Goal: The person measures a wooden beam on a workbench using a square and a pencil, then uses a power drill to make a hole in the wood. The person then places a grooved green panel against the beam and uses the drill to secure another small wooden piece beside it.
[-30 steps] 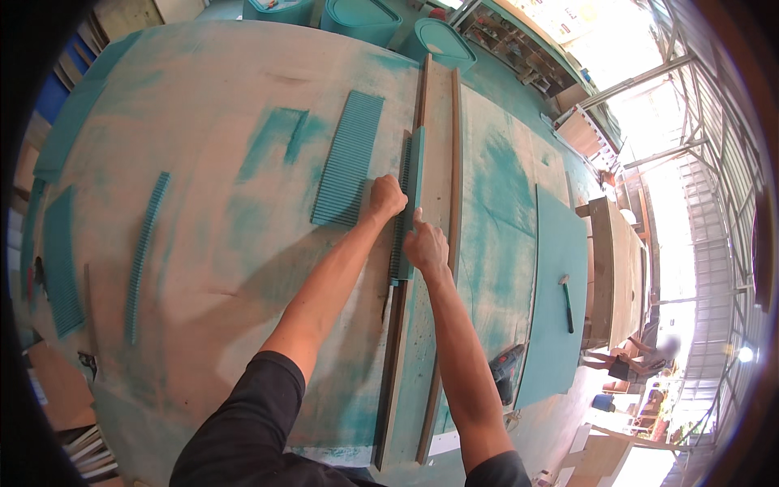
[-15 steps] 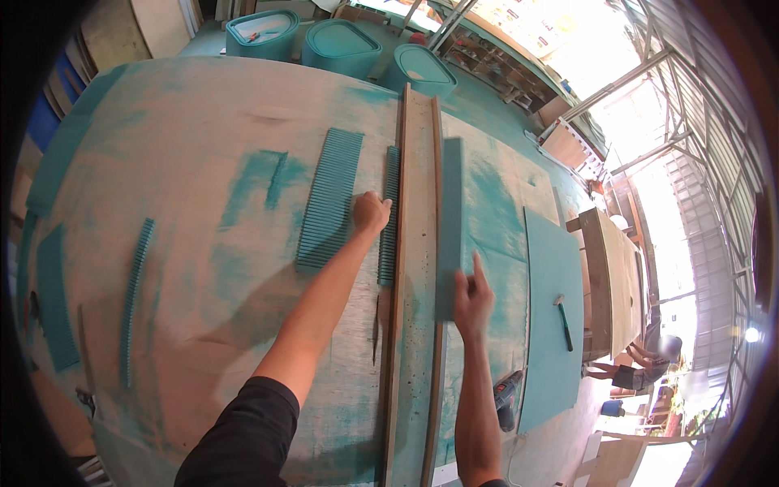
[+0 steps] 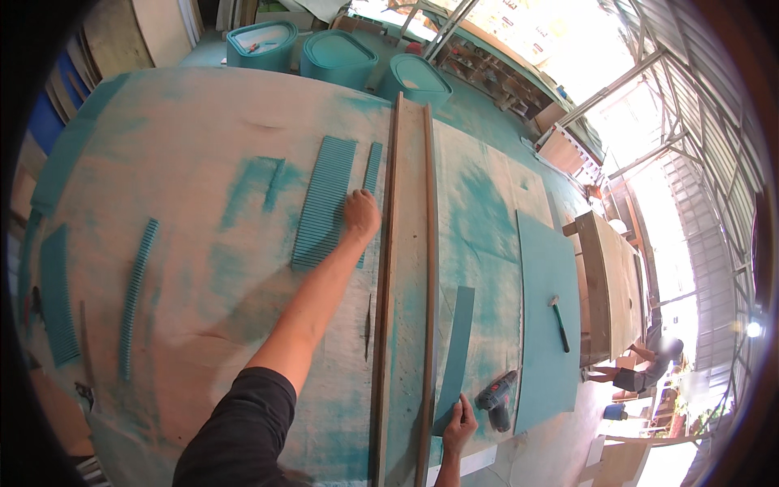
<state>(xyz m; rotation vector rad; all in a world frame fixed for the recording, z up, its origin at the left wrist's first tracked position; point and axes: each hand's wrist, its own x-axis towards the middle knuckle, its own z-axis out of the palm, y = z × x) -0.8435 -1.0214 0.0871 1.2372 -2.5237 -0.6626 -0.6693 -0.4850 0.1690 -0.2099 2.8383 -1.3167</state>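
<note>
My left hand (image 3: 362, 214) is closed over a narrow ribbed teal strip (image 3: 373, 162), whose far end sticks out beyond the fingers. Just left of it lies a wider ribbed teal panel (image 3: 324, 195), partly covered by my forearm. Down near the table's front edge, my right hand (image 3: 460, 422) pinches the near right edge of a flat teal board strip (image 3: 457, 357). That strip lies slightly slanted, to the right of the long wooden channel (image 3: 406, 268) that runs between my hands.
A cordless drill (image 3: 497, 398) lies right of the flat strip. A hammer (image 3: 560, 325) rests on a large teal sheet (image 3: 535, 365). More ribbed strips (image 3: 139, 300) lie at left. Teal tubs (image 3: 337, 61) stand beyond the table (image 3: 211, 105). A person (image 3: 645, 369) works at far right.
The flat strip has come away from the channel toward me, along with my right hand. My left hand and the narrow ribbed strip have shifted slightly left, away from the channel.
</note>
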